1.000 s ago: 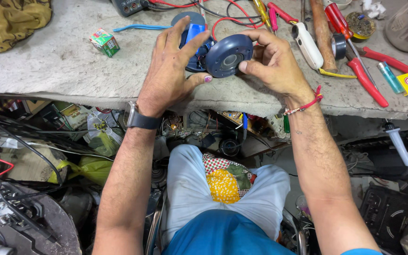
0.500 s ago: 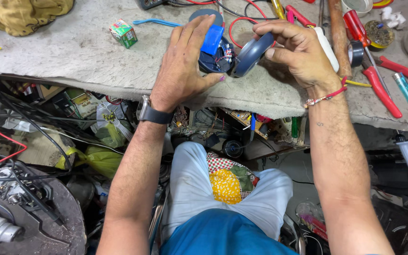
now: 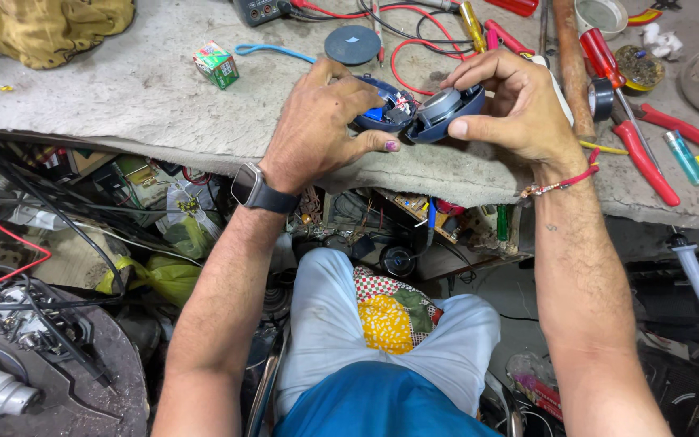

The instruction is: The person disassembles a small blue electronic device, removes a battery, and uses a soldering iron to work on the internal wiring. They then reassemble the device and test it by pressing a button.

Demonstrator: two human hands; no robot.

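The small round dark blue device [image 3: 418,113] is split open into two halves, held just above the near edge of the grey workbench [image 3: 123,97], a little right of centre. Its left half, a shell showing blue and white parts and fine wires inside, sits in the left hand [image 3: 317,129], whose fingers are curled round the shell from above with the thumb pressed under its near side. Its right half, a rounded cover with a grey disc on its inner face, is pinched in the right hand [image 3: 519,109], thumb on the near rim and fingers arched over the top. The two halves touch at the middle, tilted apart like an open clam.

Just beyond the device lies a flat dark round lid [image 3: 353,44], with red wires [image 3: 402,53] looping past it. Farther left on the bench stands a small green box [image 3: 216,65], a light blue cable tie [image 3: 273,52] beside it, and a yellowish cloth [image 3: 42,28] is heaped at the far left corner. To the right of the right hand lie a roll of black tape [image 3: 602,99], red-handled pliers [image 3: 649,158], a red-handled screwdriver [image 3: 604,57] and a pale blue lighter [image 3: 684,156]. The left wrist carries a dark watch [image 3: 256,190]; the right wrist has a red thread band [image 3: 564,184].
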